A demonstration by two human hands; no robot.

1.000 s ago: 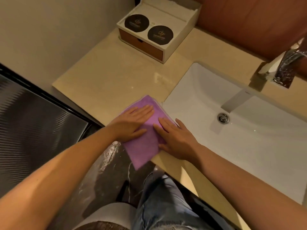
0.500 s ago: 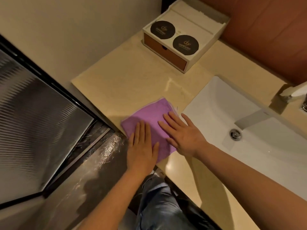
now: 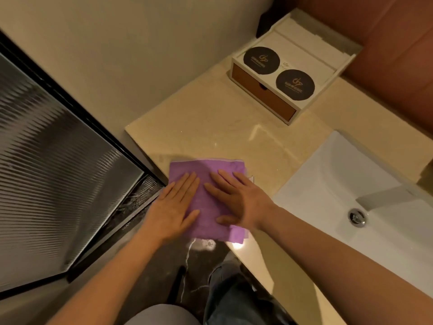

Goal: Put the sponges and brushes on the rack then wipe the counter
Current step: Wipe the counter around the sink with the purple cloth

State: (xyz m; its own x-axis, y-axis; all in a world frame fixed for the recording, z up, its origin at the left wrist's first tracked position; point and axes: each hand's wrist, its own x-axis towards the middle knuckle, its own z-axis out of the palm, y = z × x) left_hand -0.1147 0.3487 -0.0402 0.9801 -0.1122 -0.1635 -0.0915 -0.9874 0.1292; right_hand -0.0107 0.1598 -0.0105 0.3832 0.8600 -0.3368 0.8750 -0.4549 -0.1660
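A purple cloth (image 3: 206, 174) lies flat at the front left corner of the beige counter (image 3: 210, 127), its near edge hanging over the counter's front. My left hand (image 3: 173, 207) presses flat on the cloth's left part, fingers together and pointing away. My right hand (image 3: 236, 195) lies flat on its right part, fingers slightly spread. Neither hand grips the cloth. No sponges, brushes or rack are in view.
A white box (image 3: 290, 73) with two black round lids and a brown drawer front stands at the counter's back. A white sink (image 3: 339, 184) with a metal drain (image 3: 357, 216) is to the right. A ribbed glass door (image 3: 46, 165) is on the left.
Both hands slid the cloth left along the counter's front edge to the corner. The left hand now lies flat beside the right, and the view has swung left.
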